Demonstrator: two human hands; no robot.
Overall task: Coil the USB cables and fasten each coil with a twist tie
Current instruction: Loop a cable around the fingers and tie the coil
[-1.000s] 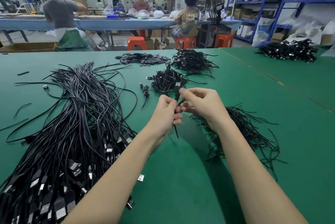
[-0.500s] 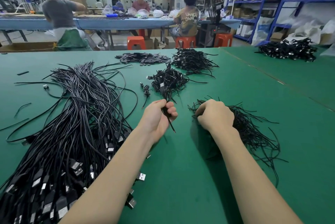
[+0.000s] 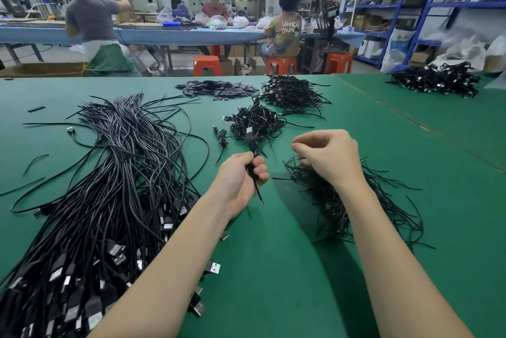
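My left hand point(image 3: 241, 176) grips a folded black USB cable point(image 3: 256, 146) upright at its middle; its plug end sticks up and a thin end pokes out below the fist. My right hand point(image 3: 328, 157) hovers just above the pile of black twist ties point(image 3: 356, 206) with thumb and forefinger pinched together on a twist tie that barely shows. A big heap of loose USB cables point(image 3: 109, 187) lies to the left. A small pile of tied coils point(image 3: 257, 124) sits just beyond my left hand.
The green table point(image 3: 273, 269) also carries a second pile of coils point(image 3: 293, 91), a flat heap of dark strips point(image 3: 219, 88) and a far-right cable pile point(image 3: 438, 80). One small coil point(image 3: 222, 136) lies alone. People sit at a blue bench behind.
My right hand left the cable, dipped into the twist-tie pile and has now lifted up from it, pinched. My left hand kept its grip on the cable and stayed nearly still.
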